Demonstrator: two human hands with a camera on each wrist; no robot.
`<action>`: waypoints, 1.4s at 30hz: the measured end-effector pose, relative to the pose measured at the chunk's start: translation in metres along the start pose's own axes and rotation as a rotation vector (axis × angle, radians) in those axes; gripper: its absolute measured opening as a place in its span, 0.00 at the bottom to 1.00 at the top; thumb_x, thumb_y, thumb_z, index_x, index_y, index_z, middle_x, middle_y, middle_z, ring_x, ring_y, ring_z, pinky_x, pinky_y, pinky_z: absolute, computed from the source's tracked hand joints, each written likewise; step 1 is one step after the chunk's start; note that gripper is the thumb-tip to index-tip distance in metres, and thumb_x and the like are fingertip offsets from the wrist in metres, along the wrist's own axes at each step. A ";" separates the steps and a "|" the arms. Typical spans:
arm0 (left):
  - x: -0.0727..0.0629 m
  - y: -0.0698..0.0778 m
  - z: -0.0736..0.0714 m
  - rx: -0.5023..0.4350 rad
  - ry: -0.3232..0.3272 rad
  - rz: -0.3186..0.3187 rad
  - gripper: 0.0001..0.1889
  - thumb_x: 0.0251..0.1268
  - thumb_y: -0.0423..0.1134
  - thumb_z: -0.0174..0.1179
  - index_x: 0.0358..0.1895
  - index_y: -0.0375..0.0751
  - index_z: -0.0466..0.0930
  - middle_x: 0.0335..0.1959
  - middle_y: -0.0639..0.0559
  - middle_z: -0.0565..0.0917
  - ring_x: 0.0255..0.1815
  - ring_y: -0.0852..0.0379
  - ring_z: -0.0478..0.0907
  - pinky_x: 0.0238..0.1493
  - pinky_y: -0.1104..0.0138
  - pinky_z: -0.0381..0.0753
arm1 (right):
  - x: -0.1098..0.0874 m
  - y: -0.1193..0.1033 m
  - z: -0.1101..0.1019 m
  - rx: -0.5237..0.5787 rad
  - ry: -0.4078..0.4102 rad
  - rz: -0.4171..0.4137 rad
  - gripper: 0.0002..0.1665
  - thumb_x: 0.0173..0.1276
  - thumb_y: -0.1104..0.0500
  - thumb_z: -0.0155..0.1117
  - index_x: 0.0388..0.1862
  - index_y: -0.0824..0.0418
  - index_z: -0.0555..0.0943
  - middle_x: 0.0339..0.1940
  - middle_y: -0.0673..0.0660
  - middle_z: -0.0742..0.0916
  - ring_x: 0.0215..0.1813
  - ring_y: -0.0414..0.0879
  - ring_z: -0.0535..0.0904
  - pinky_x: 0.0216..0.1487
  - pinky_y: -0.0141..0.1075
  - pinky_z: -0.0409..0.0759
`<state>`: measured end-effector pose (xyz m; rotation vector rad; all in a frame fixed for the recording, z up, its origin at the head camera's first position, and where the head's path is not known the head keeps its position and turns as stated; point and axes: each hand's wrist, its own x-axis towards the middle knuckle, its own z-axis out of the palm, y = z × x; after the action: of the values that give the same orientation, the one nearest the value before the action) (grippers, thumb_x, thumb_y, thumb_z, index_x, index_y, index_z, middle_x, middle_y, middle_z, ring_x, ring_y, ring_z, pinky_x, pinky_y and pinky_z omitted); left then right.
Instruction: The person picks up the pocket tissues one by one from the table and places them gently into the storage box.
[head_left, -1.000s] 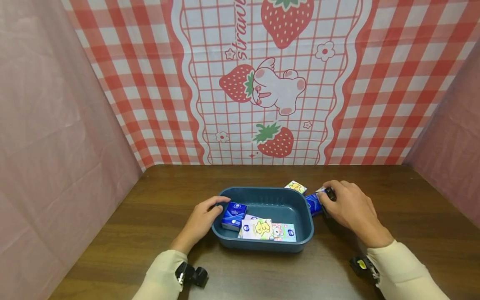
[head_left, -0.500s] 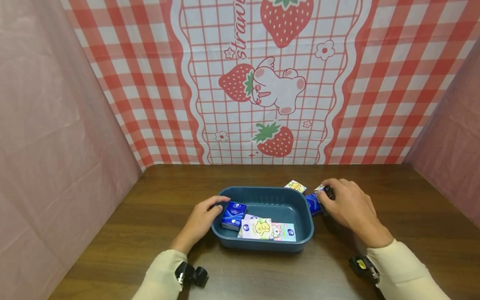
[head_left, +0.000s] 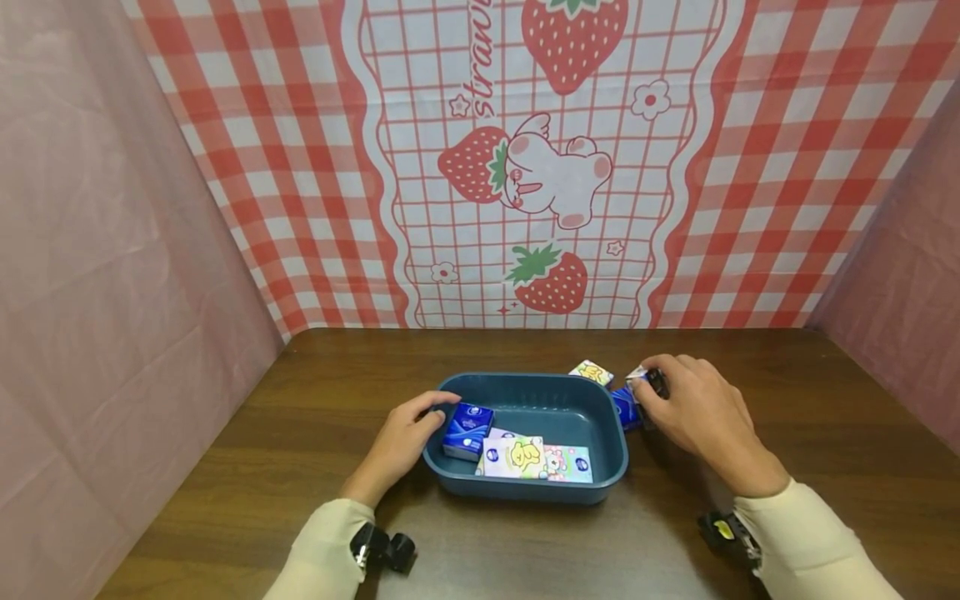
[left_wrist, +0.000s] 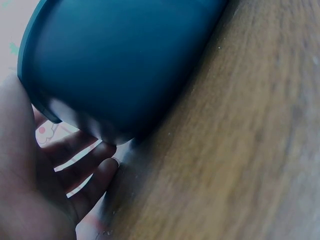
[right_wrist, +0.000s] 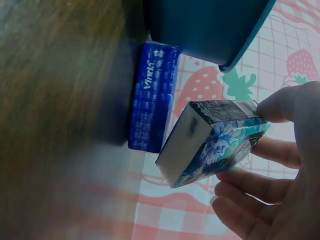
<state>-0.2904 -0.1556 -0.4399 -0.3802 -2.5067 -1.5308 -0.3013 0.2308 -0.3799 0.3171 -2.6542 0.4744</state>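
Observation:
A dark teal plastic tub (head_left: 525, 493) stands on the table. It holds a blue tissue pack (head_left: 468, 429) and several pastel cartoon tissue packs (head_left: 513, 458). At its left end my left hand (head_left: 401, 442) grips the rim; in the left wrist view the loosely bent fingers (left_wrist: 92, 185) lie by the outer wall. Beyond the right end, my right hand (head_left: 697, 412) pinches a dark floral tissue pack (right_wrist: 220, 140) between thumb and fingers, tilted. Close by it, a blue Vinda tissue pack (right_wrist: 154, 97) sits on the table against the tub.
A yellow cartoon tissue pack (head_left: 591, 373) lies behind the tub's far right corner. The brown wooden table (head_left: 360, 358) ends at a red-checked strawberry cloth (head_left: 555, 192). Pink curtains (head_left: 127, 275) hang at both sides.
My right hand has shifted very slightly left and away from me with the floral tissue pack, now a little more tilted. The left hand and the tub have stayed put.

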 end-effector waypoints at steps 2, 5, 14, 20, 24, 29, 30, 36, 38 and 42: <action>0.000 0.000 0.000 0.002 0.000 0.001 0.16 0.71 0.31 0.54 0.54 0.50 0.86 0.56 0.54 0.84 0.63 0.50 0.76 0.67 0.48 0.69 | 0.000 -0.001 -0.001 0.002 0.005 -0.004 0.22 0.68 0.44 0.65 0.52 0.58 0.83 0.46 0.65 0.85 0.47 0.61 0.77 0.40 0.64 0.78; 0.000 0.000 0.000 0.007 0.002 0.002 0.16 0.71 0.31 0.55 0.54 0.50 0.86 0.56 0.54 0.84 0.64 0.50 0.75 0.67 0.47 0.69 | 0.000 -0.002 -0.003 0.003 0.012 -0.010 0.22 0.68 0.44 0.65 0.51 0.57 0.83 0.47 0.65 0.85 0.47 0.61 0.77 0.40 0.63 0.78; 0.000 0.000 0.000 0.011 0.003 0.014 0.15 0.71 0.31 0.55 0.53 0.50 0.86 0.56 0.54 0.84 0.63 0.51 0.76 0.67 0.48 0.69 | -0.001 -0.008 -0.007 0.002 0.026 -0.026 0.21 0.68 0.45 0.65 0.52 0.57 0.83 0.47 0.65 0.85 0.48 0.61 0.77 0.40 0.63 0.78; 0.000 0.000 0.000 -0.002 0.001 0.003 0.15 0.71 0.32 0.55 0.53 0.50 0.86 0.55 0.56 0.84 0.63 0.52 0.76 0.67 0.49 0.69 | -0.002 -0.012 -0.010 -0.005 0.061 -0.044 0.19 0.68 0.47 0.65 0.50 0.57 0.84 0.45 0.63 0.86 0.47 0.60 0.78 0.39 0.62 0.79; 0.000 -0.001 0.000 -0.003 0.003 0.003 0.15 0.71 0.32 0.55 0.53 0.51 0.86 0.55 0.56 0.84 0.63 0.53 0.76 0.67 0.49 0.69 | -0.002 -0.014 -0.011 -0.003 0.077 -0.053 0.18 0.68 0.47 0.65 0.50 0.57 0.84 0.45 0.63 0.86 0.48 0.60 0.78 0.39 0.62 0.79; 0.000 -0.003 0.001 -0.003 0.001 -0.003 0.15 0.71 0.33 0.55 0.53 0.52 0.86 0.55 0.56 0.84 0.63 0.52 0.75 0.68 0.48 0.68 | -0.003 -0.018 -0.012 0.003 0.093 -0.061 0.17 0.68 0.48 0.65 0.49 0.56 0.84 0.45 0.62 0.86 0.47 0.59 0.78 0.38 0.61 0.79; 0.000 -0.003 0.001 -0.008 0.000 -0.003 0.15 0.71 0.34 0.55 0.53 0.52 0.86 0.55 0.56 0.84 0.63 0.52 0.75 0.68 0.48 0.68 | -0.003 -0.018 -0.012 0.004 0.096 -0.061 0.17 0.68 0.48 0.65 0.49 0.56 0.84 0.45 0.62 0.86 0.47 0.59 0.78 0.38 0.60 0.79; -0.001 -0.003 0.000 -0.024 -0.001 -0.008 0.14 0.72 0.35 0.55 0.54 0.51 0.86 0.56 0.55 0.84 0.64 0.51 0.75 0.68 0.47 0.67 | -0.004 -0.021 -0.014 0.012 0.118 -0.073 0.18 0.68 0.47 0.65 0.50 0.56 0.84 0.46 0.61 0.86 0.47 0.58 0.77 0.38 0.59 0.79; -0.001 -0.003 0.000 -0.018 0.000 -0.007 0.14 0.72 0.34 0.55 0.54 0.51 0.86 0.56 0.55 0.84 0.64 0.51 0.75 0.68 0.47 0.67 | -0.004 -0.023 -0.015 0.013 0.123 -0.078 0.18 0.68 0.47 0.65 0.51 0.56 0.84 0.47 0.61 0.86 0.47 0.58 0.77 0.38 0.59 0.79; 0.000 -0.003 0.000 -0.013 0.000 0.000 0.14 0.72 0.34 0.55 0.53 0.51 0.86 0.56 0.55 0.84 0.64 0.51 0.75 0.68 0.48 0.68 | -0.005 -0.026 -0.017 0.014 0.131 -0.092 0.19 0.68 0.48 0.66 0.52 0.57 0.84 0.49 0.62 0.86 0.50 0.59 0.78 0.39 0.60 0.80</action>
<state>-0.2913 -0.1566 -0.4427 -0.3821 -2.4977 -1.5477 -0.2835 0.2135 -0.3603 0.3969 -2.4981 0.4681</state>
